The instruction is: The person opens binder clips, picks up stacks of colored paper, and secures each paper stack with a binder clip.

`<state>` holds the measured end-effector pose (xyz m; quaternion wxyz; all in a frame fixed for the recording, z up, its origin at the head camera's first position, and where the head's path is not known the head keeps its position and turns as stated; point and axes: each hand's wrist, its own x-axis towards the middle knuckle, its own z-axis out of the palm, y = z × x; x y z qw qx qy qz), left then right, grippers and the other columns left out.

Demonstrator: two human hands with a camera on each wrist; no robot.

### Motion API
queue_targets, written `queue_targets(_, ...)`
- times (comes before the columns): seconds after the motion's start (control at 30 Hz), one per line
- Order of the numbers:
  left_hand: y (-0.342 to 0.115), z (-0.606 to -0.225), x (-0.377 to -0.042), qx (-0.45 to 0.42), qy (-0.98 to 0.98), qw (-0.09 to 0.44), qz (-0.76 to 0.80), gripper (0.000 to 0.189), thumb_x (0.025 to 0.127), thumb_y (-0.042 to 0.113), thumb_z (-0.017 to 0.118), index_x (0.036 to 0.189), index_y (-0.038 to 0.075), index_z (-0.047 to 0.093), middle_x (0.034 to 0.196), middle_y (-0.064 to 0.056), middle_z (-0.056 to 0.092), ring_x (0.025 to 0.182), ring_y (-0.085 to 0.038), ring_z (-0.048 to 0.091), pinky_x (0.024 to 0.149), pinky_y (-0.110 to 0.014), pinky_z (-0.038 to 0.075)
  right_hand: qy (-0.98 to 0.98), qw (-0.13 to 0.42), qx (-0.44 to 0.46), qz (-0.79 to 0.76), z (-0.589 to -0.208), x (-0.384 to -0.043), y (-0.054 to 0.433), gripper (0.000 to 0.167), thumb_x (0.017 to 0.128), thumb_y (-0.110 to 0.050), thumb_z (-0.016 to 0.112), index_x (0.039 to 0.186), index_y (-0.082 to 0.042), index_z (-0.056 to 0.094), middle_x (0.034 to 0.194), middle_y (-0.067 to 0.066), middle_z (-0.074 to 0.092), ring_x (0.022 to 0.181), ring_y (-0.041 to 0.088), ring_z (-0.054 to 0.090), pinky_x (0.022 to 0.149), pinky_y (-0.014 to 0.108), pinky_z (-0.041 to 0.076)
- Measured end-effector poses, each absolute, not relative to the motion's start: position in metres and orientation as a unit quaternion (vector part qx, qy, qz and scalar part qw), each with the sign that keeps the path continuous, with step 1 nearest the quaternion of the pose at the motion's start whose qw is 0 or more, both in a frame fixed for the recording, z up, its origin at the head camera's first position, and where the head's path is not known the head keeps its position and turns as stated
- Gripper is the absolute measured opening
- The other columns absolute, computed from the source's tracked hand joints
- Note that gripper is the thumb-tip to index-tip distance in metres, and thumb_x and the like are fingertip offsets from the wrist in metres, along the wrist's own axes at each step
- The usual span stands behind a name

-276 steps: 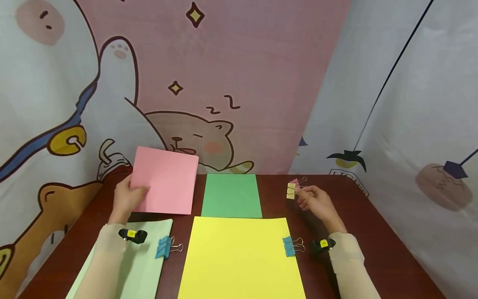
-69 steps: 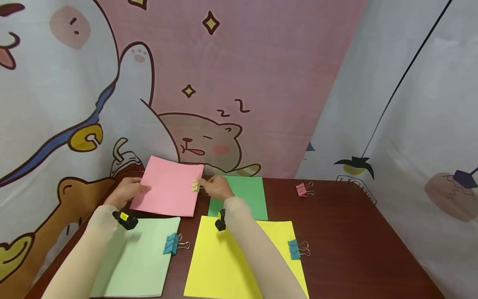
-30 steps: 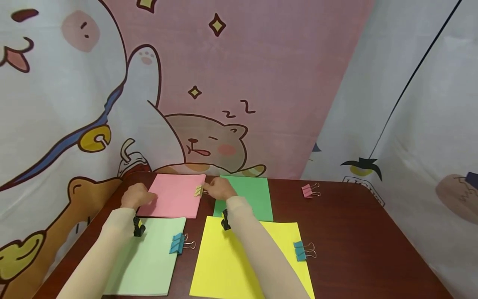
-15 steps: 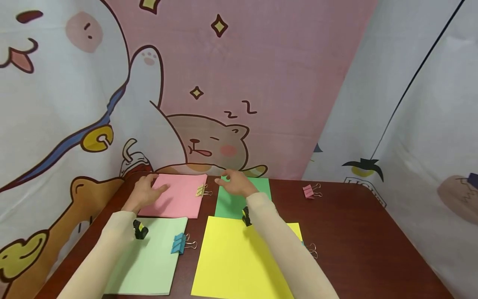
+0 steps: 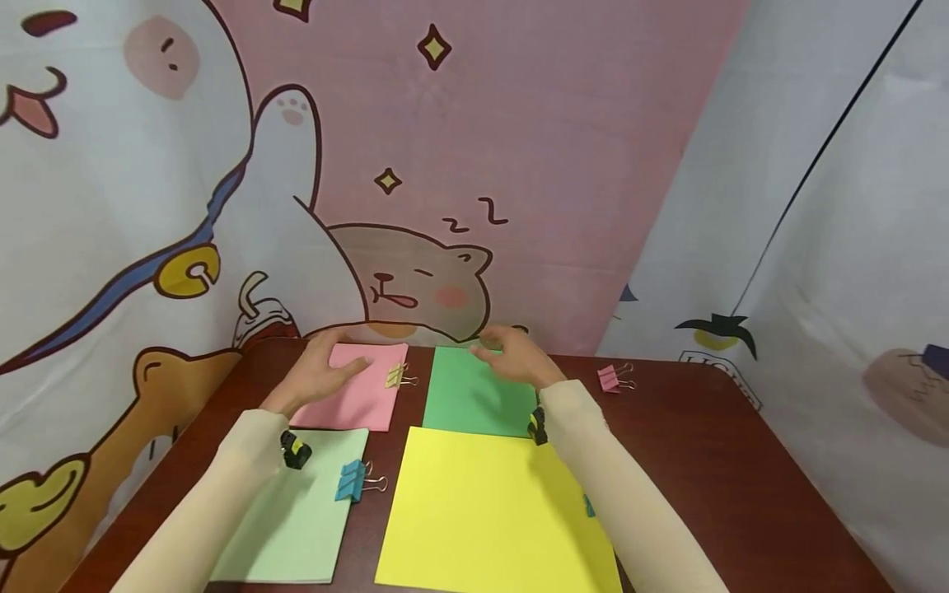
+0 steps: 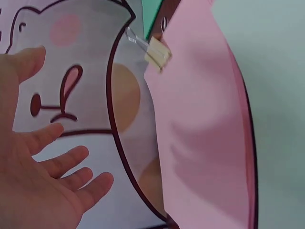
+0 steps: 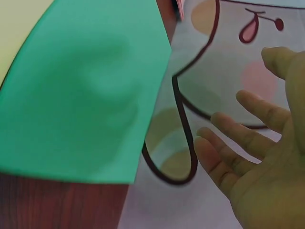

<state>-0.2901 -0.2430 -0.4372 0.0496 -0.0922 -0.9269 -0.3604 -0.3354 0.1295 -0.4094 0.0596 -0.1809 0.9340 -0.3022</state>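
My left hand (image 5: 319, 375) hovers over the left side of a stack of pink paper (image 5: 361, 408), fingers spread and holding nothing. A pale yellow binder clip (image 5: 393, 376) bites the stack's right edge, its wire handles pointing outward; in the left wrist view the clip (image 6: 157, 53) sits near a corner. Above the far right part of the dark green paper (image 5: 474, 403) is my right hand (image 5: 515, 360), empty, with loosely bent fingers. The right wrist view shows that green paper (image 7: 71, 105) apart from the fingers. No clip shows on its visible edges.
A pink binder clip (image 5: 608, 379) lies at the back right of the brown table (image 5: 712, 469). Nearer are light green paper (image 5: 296, 527) with a blue binder clip (image 5: 351, 481), and yellow paper (image 5: 482, 511) whose blue clip (image 5: 589, 506) my right sleeve mostly hides. A printed curtain (image 5: 556, 165) hangs behind.
The yellow clip went from the table's right side onto the pink paper's edge, and the paper came down flat. Both hands then let go; the right moved rightward over the green paper.
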Motion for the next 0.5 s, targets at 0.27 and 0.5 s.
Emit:
queue_targets(0.27,-0.216,-0.427,-0.292,-0.135,-0.918,0.005,-0.373,0.083,0.109,0.037,0.073,0.177,0.012,0.034,0.184,-0.024,0.028,0.171,-0.051,0.025,0.133,-0.080,0.028,0.938,0.039,-0.163,-0.304,-0.400,-0.330,0.174,0.062,0.116,-0.044,0.061,0.165,-0.006,0.055,0.169,0.021,0.057,0.149,0.047,0.060,0.124,0.066,0.050)
queue_targets(0.5,-0.189,-0.423,-0.299,-0.172,-0.914,-0.023,-0.366,0.086,0.107,0.049,0.075,0.177,0.019,0.035,0.184,-0.018,0.032,0.171,-0.049,0.028,0.134,-0.078,0.028,0.946,0.032,-0.134,-0.293,-0.399,-0.326,0.217,0.067,0.116,-0.047,0.060,0.169,-0.007,0.049,0.174,0.022,0.051,0.157,0.051,0.051,0.126,0.071,0.046)
